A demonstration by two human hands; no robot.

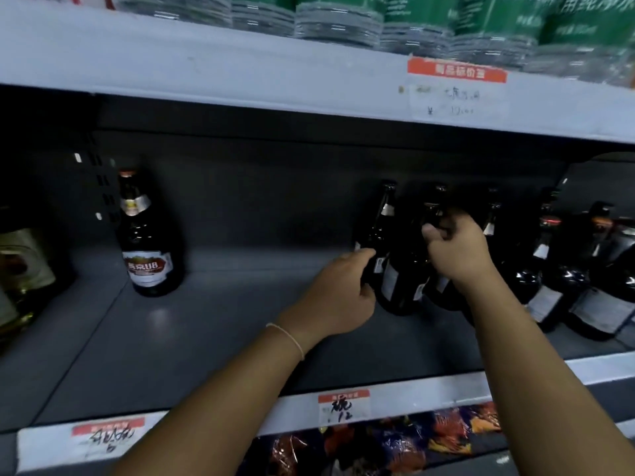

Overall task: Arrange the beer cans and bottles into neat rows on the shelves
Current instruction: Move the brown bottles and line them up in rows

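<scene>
**Two bottles in hand, middle shelf**

Your left hand (338,290) gripped one bottle's (372,242) body; your right hand (453,247) pinched the next bottle's (403,276) neck under curled fingers. Glass: probably heavy, slick, breakable. Take hold low on the body, not by the neck.

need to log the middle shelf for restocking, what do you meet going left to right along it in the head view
pale-labelled bottles at the left edge → lone upright brown beer bottle with a red and white label → bare grey shelf floor → left hand gripping a dark bottle → right hand on a bottle neck → cluster of dark bottles at the right
</scene>
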